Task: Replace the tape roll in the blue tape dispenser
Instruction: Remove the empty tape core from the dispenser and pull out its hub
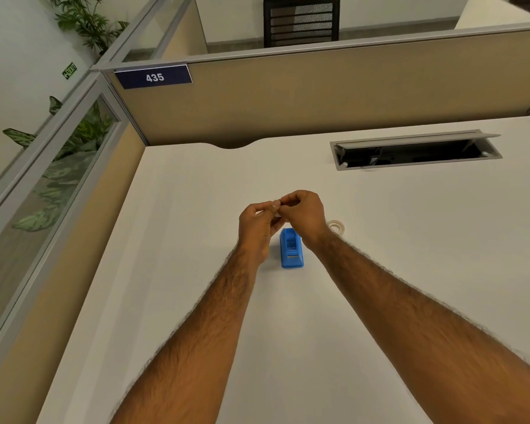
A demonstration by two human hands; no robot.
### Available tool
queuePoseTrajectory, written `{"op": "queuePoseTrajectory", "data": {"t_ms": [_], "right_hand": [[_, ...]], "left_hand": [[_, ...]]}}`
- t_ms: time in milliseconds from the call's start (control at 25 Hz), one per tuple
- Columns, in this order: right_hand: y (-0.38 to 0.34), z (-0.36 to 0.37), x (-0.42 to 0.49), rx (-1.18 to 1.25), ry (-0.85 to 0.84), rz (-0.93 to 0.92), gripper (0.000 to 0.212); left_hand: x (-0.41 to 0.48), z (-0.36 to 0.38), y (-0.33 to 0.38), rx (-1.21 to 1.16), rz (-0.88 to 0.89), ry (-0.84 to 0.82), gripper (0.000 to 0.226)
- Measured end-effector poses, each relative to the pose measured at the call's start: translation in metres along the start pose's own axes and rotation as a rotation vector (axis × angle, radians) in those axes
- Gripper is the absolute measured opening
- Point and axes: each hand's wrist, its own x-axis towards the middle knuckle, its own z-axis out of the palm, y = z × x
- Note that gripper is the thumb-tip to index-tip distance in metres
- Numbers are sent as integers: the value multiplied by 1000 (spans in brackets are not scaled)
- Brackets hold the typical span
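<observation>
Far left of the dispenser, beyond the glass partition (37, 166), green plants (74, 148) and a small exit sign (69, 71). Up-left of the dispenser, on the beige divider wall (288, 96), a dark blue plate w/ "435" (153, 77). White counter (172, 240) mostly bare. Left hand (257, 221) raised just up-left of the dispenser, fingers curled in, thumb & forefinger pinched tight on smth tiny at the tips; what exactly, cannot tell, too small. Blue tape dispenser (291, 250) upright on the counter between the two wrists, narrow end toward the camera, roll well looks open w/ no roll seated, far end partly hidden by the hands. Right hand (305, 214) just above & up-right of the dispenser, also curled, fingertips meeting the left hand's tips in a pinch on that same small bit. Neither hand touching the dispenser as far as seen. Right of the dispenser, just past the right wrist, a whitish tape roll (337, 225) lying flat on the counter, partly covered by the wrist. Farther up-right of the dispenser, a metal cable tray (416, 149) set in the counter, lid tipped open, dark inside. Beyond the divider, behind the dispenser, a black mesh chair back (300, 21).
</observation>
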Motion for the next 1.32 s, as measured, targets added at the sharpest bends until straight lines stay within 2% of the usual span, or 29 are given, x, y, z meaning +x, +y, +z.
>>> {"op": "queuePoseTrajectory", "data": {"t_ms": [240, 320, 560, 640, 760, 880, 1040, 1200, 1320], "right_hand": [[-1, 7, -1, -22, 22, -36, 15], [-1, 8, -2, -26, 37, -27, 15], [2, 7, -6, -35, 48, -3, 13], [4, 5, -6, -14, 44, 5, 14], [9, 0, -3, 41, 69, 59, 18], [18, -5, 0, 62, 83, 99, 23], [32, -2, 6, 3, 53, 106, 21], [37, 0, 9, 10, 34, 96, 20], [40, 1, 14, 23, 25, 104, 22]], "left_hand": [[2, 4, 2, -9, 45, 83, 11], [1, 4, 0, 2, 61, 95, 5], [-2, 1, -6, 6, 67, 94, 5], [-1, 0, -4, 38, 64, 54, 12], [9, 1, 2, 92, 76, 8, 35], [32, 5, 9, 254, 100, 2, 47], [72, 19, 8, 455, 131, -46, 44], [103, 26, -4, 678, 257, -66, 39], [131, 28, -18, 876, 350, -101, 45]]}}
